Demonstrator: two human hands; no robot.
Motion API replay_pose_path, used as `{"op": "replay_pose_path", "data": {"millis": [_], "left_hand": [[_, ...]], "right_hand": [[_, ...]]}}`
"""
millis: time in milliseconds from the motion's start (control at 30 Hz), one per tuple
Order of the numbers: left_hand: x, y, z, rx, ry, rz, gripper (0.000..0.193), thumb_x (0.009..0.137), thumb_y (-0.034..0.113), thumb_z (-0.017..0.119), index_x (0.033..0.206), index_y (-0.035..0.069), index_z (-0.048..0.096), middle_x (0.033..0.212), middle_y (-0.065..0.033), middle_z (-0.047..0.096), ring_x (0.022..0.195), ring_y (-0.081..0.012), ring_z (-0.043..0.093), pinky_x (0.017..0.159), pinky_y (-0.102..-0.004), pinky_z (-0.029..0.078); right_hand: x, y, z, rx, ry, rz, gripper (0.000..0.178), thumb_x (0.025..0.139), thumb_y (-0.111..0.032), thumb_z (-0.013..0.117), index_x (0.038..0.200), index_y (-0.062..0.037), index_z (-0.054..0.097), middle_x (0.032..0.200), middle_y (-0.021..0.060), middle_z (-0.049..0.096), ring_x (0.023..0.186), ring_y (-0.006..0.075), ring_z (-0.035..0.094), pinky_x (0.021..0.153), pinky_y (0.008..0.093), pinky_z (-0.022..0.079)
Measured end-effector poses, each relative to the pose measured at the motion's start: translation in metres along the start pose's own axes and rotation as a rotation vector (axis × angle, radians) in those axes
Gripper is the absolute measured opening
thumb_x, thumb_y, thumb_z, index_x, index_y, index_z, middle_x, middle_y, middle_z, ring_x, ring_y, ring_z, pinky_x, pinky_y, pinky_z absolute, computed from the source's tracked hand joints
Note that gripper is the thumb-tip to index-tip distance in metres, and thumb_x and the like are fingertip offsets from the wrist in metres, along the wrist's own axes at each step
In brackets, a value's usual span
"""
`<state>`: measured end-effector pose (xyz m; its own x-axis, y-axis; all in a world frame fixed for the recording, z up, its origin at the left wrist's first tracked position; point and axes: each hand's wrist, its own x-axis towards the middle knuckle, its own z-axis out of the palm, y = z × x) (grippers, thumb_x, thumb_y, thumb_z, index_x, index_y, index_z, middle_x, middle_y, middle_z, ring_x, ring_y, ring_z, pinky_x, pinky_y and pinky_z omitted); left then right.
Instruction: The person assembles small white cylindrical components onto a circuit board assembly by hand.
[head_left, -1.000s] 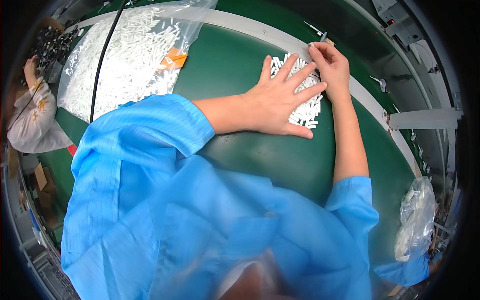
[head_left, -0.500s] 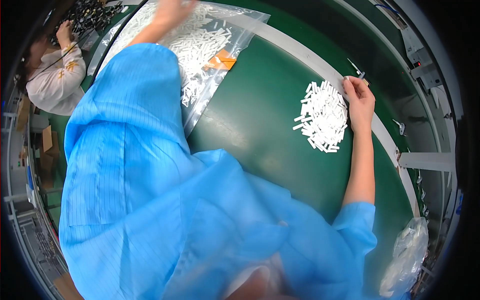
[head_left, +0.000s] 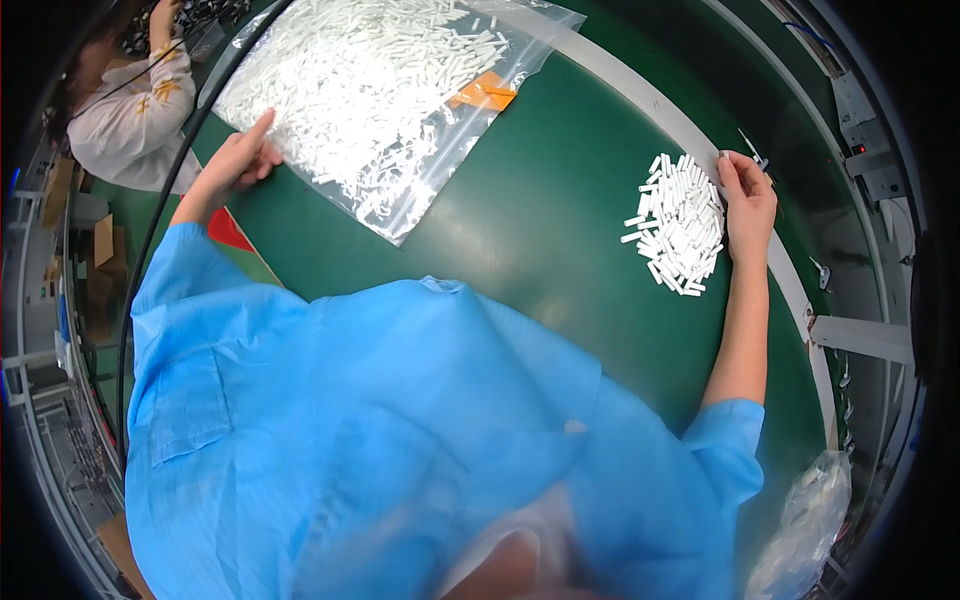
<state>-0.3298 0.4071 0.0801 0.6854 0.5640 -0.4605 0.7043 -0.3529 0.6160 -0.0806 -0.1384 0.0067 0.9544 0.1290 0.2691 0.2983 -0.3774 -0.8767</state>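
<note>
My left hand [head_left: 240, 160] is at the left edge of a clear zip bag [head_left: 425, 200], its index finger stretched out and the others bent; nothing shows in it. Many small white tube-like pieces [head_left: 350, 110] fill the bag, and an orange label [head_left: 485, 92] is on its right side. On the right, my right hand [head_left: 750, 195] is beside a loose pile of short white tubes [head_left: 683, 225]. Its thumb and index finger pinch together at the tips. A tiny pale spot shows there, too small to tell what it is.
The green tabletop [head_left: 520, 230] has a pale curved strip [head_left: 640, 95] along its far side. A black cable [head_left: 170, 200] hangs at the left. Crumpled clear plastic [head_left: 805, 520] lies at the lower right. Another person's sleeve [head_left: 135, 110] is at the upper left.
My left hand has come back from over the bag of white pieces to its left edge, uncovering the bag. The right hand stays by the pile, still pinched. The whole view has shifted slightly.
</note>
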Motion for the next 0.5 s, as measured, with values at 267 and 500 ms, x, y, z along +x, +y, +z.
{"op": "replay_pose_path", "data": {"millis": [267, 500], "left_hand": [[0.02, -0.001, 0.007, -0.817, -0.044, 0.256, 0.04, 0.095, 0.037, 0.054, 0.062, 0.016, 0.042, 0.05, 0.009, 0.03, 0.041, -0.0044, 0.024, 0.041, -0.0218, 0.016], [0.007, 0.119, -0.026, -0.98, 0.242, 0.591, 0.04, 0.095, 0.028, 0.055, 0.059, 0.019, 0.04, 0.05, 0.0102, 0.028, 0.04, -0.0035, 0.023, 0.038, -0.0206, 0.018]], "right_hand": [[-0.005, -0.004, 0.003, 0.05, 0.005, -0.047, 0.02, 0.086, -0.016, 0.067, 0.098, -0.0003, 0.067, 0.087, 0.0033, 0.067, 0.079, 0.0084, 0.059, 0.076, 0.0215, 0.046], [-0.009, -0.013, 0.001, 0.006, 0.01, -0.017, 0.02, 0.085, -0.016, 0.067, 0.098, -0.0002, 0.067, 0.086, 0.004, 0.067, 0.078, 0.0088, 0.06, 0.076, 0.0221, 0.047]]}}
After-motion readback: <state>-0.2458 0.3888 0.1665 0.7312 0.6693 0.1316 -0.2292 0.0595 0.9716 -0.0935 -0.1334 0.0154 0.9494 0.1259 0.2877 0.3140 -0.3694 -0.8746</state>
